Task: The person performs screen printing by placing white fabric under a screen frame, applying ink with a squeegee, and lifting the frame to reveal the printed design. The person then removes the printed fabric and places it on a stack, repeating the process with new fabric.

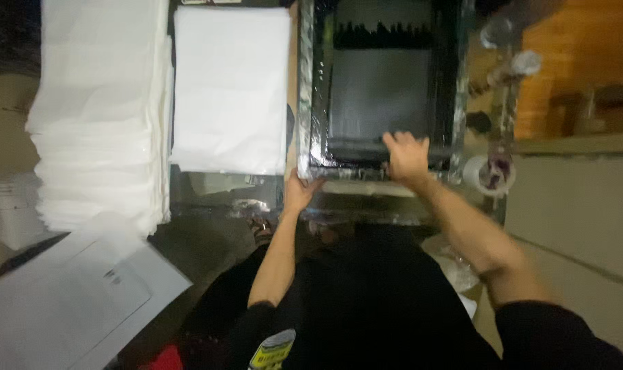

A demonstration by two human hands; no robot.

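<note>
- A person's right hand grips what appears to be a squeegee, blurred, at the near edge of an ink-black printing screen.
- The left hand clasps the screen frame's near-left corner.
- Left of the screen, a stack of white sheets lies on the surface; a taller pile stands further left.

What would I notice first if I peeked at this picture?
First, the big black printing screen at top centre, shiny with dark ink. The right hand presses a bar at its near edge, and the left hand holds the frame's corner. Tall stacks of white sheets sit at the left.
</note>
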